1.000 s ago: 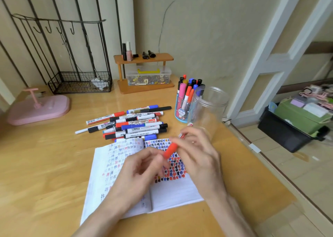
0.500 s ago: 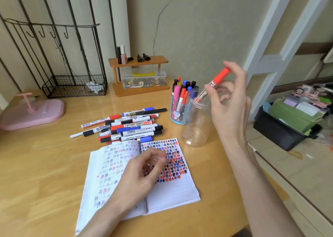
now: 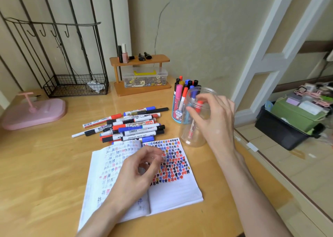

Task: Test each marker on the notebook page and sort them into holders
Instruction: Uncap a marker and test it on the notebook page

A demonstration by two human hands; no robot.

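An open notebook (image 3: 173, 197) lies on the wooden desk, its right page full of coloured test marks. Behind it is a pile of several markers (image 3: 133, 125). A clear plastic jar (image 3: 191, 139) stands right of the pile, and a red-capped marker (image 3: 193, 121) leans inside it. My right hand (image 3: 216, 121) hovers at the jar's mouth with thumb and fingers spread loosely beside the red cap. A blue pen cup (image 3: 177, 113) behind the jar holds several markers upright. My left hand (image 3: 137, 175) rests on the notebook, fingers loosely curled, holding nothing.
A wooden shelf (image 3: 140, 60) with small bottles and a clear box stands at the back wall. A wire basket (image 3: 75, 87) and a pink stand (image 3: 34, 113) sit at the back left. The desk's right edge drops to a floor with a black bin (image 3: 282, 134).
My right hand carried the red marker from the notebook up over the jar, then lowered it; the marker now stands in the jar. My left hand stayed on the notebook.
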